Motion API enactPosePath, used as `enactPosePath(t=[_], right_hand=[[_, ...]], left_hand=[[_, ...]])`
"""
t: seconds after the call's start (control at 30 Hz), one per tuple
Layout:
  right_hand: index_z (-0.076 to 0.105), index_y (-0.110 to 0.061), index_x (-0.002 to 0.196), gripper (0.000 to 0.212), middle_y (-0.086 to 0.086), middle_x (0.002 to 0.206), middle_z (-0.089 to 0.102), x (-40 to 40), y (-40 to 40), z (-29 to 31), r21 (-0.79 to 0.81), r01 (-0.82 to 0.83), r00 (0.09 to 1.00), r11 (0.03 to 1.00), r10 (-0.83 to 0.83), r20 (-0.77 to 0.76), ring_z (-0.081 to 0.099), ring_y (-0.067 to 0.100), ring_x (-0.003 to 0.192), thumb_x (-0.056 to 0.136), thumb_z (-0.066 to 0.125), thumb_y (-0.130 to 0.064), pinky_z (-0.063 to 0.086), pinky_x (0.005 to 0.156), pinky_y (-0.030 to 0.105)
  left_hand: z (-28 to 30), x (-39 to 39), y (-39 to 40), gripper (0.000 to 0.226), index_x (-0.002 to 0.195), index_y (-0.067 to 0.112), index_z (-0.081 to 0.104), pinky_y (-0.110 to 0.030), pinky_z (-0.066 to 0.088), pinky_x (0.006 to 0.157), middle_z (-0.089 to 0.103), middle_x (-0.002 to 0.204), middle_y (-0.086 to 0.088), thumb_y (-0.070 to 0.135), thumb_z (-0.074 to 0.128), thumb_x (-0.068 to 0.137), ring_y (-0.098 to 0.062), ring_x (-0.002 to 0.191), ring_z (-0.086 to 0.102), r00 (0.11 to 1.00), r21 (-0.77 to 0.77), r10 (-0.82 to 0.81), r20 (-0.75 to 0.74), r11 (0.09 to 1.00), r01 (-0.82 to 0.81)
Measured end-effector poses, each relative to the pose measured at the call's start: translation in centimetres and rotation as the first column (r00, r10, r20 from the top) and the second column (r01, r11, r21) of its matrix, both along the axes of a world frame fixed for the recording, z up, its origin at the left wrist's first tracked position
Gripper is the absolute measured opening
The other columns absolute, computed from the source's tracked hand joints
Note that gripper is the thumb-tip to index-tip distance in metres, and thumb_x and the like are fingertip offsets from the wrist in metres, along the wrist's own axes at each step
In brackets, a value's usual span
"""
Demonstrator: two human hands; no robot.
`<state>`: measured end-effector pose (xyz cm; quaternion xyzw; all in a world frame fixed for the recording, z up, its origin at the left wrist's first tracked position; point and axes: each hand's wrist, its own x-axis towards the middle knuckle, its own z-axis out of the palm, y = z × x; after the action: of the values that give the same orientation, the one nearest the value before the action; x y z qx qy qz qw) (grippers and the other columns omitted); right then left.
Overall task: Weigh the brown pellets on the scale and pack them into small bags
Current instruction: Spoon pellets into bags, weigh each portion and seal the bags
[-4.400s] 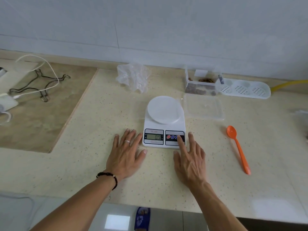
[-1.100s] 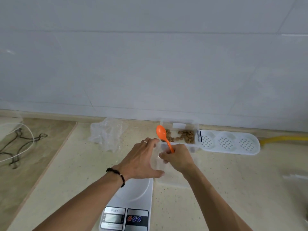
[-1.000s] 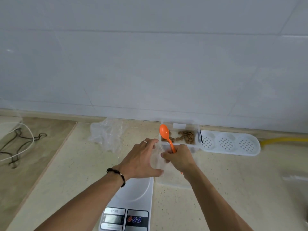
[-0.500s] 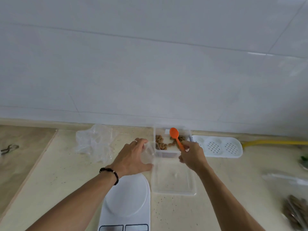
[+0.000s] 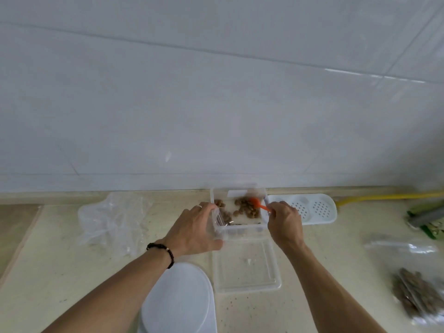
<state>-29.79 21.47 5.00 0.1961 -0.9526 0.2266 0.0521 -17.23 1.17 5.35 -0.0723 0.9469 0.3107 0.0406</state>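
Note:
A clear plastic box (image 5: 242, 228) stands at the back of the counter against the wall, with brown pellets (image 5: 246, 209) in it. My left hand (image 5: 194, 229) grips the box's left side, thumb along its front corner. My right hand (image 5: 284, 221) pinches the handle of an orange spoon (image 5: 258, 204); the spoon's bowl is down among the pellets. The white scale (image 5: 176, 299) sits near the bottom edge, its round plate bare and its display out of frame.
The box's clear lid (image 5: 247, 267) lies flat in front of it. A heap of clear small bags (image 5: 113, 221) lies to the left. A white perforated tray (image 5: 312, 209) and a yellow hose (image 5: 384, 197) are to the right, filled bags (image 5: 418, 294) at far right.
The spoon's bowl has dipped from above the box down into the pellets. My left hand has taken the box's left side. The view has shifted, hiding the scale's display.

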Motion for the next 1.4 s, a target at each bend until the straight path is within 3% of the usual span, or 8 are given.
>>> enactPosePath(t=[0.2,0.3,0.63,0.97,1.07,1.17,1.27,1.4], right_hand=[[0.077,-0.015,0.082,0.025,0.001,0.068,0.068,0.5,-1.5,0.8,-0.159,0.065,0.888,0.985,0.015,0.459,0.051,0.009,0.051,0.085,0.058,0.000,0.039,0.048,0.011],[0.075,-0.014,0.079,0.023,0.001,0.068,0.066,0.5,-1.7,1.0,-0.222,0.149,0.772,0.964,0.027,0.635,0.051,0.011,0.053,0.083,0.059,0.002,0.044,0.052,0.020],[0.070,0.009,0.086,0.024,0.019,0.069,0.062,0.7,-0.2,1.5,-0.440,0.530,0.578,0.724,0.071,0.813,0.044,0.016,0.047,0.082,0.047,0.016,0.031,0.042,0.022],[0.070,0.007,0.088,0.019,0.024,0.079,0.067,1.0,2.8,5.6,-0.555,0.528,0.654,0.642,0.109,0.748,0.043,0.014,0.048,0.083,0.054,0.014,0.033,0.043,0.022],[0.073,-0.001,0.086,0.022,0.014,0.068,0.063,1.8,2.3,7.2,-0.575,0.351,0.757,0.739,0.138,0.639,0.044,0.014,0.046,0.084,0.055,0.011,0.034,0.043,0.021],[0.077,-0.014,0.088,0.023,-0.008,0.061,0.062,2.9,1.3,8.5,-0.399,-0.012,0.889,0.917,0.192,0.415,0.052,0.002,0.047,0.085,0.059,0.001,0.038,0.048,0.011],[0.078,-0.016,0.095,0.021,-0.014,0.081,0.070,3.4,0.7,8.8,-0.211,-0.263,0.932,0.941,0.304,0.195,0.057,-0.007,0.063,0.089,0.061,-0.005,0.039,0.060,0.004],[0.078,-0.017,0.096,0.021,-0.007,0.089,0.074,3.2,0.9,8.7,-0.176,-0.288,0.939,0.941,0.314,0.141,0.060,-0.003,0.067,0.089,0.061,-0.005,0.040,0.060,0.005]], left_hand=[[-0.3,-0.2,-0.5,0.080,0.134,0.024,0.035,-0.029,0.038,0.094,0.049,0.123,0.009,0.050,0.072,0.068,-0.013,0.105,0.049,1.000,0.020,-0.020,-0.002,1.000,0.020],[-0.1,0.2,-0.4,0.080,0.137,0.024,0.035,-0.026,0.038,0.091,0.049,0.124,0.008,0.047,0.074,0.070,-0.012,0.100,0.044,1.000,0.036,-0.010,-0.011,0.999,0.010],[-0.1,0.0,-0.3,0.081,0.135,0.023,0.038,-0.028,0.037,0.094,0.046,0.123,0.009,0.057,0.069,0.068,-0.013,0.109,0.051,0.996,0.039,0.071,-0.053,0.997,-0.069],[0.4,-1.4,0.9,0.065,0.120,0.022,0.046,-0.035,0.041,0.086,0.052,0.114,0.007,0.059,0.062,0.068,-0.017,0.105,0.053,0.983,-0.167,0.172,-0.068,0.969,-0.181],[0.7,-1.7,1.3,0.061,0.117,0.022,0.044,-0.035,0.040,0.079,0.050,0.112,0.005,0.053,0.064,0.069,-0.019,0.101,0.053,0.978,-0.136,0.188,-0.087,0.971,-0.199],[0.8,-1.6,1.5,0.071,0.125,0.021,0.040,-0.035,0.041,0.083,0.046,0.115,0.004,0.051,0.070,0.068,-0.019,0.101,0.052,0.973,-0.055,0.210,-0.099,0.975,-0.216],[0.9,-1.3,1.6,0.073,0.127,0.021,0.037,-0.037,0.043,0.087,0.044,0.115,0.005,0.050,0.070,0.070,-0.017,0.102,0.053,0.965,-0.028,0.228,-0.128,0.972,-0.233],[0.6,-1.2,1.4,0.077,0.128,0.021,0.036,-0.038,0.042,0.092,0.047,0.118,0.004,0.050,0.073,0.068,-0.017,0.106,0.053,0.968,-0.002,0.221,-0.117,0.975,-0.223]])
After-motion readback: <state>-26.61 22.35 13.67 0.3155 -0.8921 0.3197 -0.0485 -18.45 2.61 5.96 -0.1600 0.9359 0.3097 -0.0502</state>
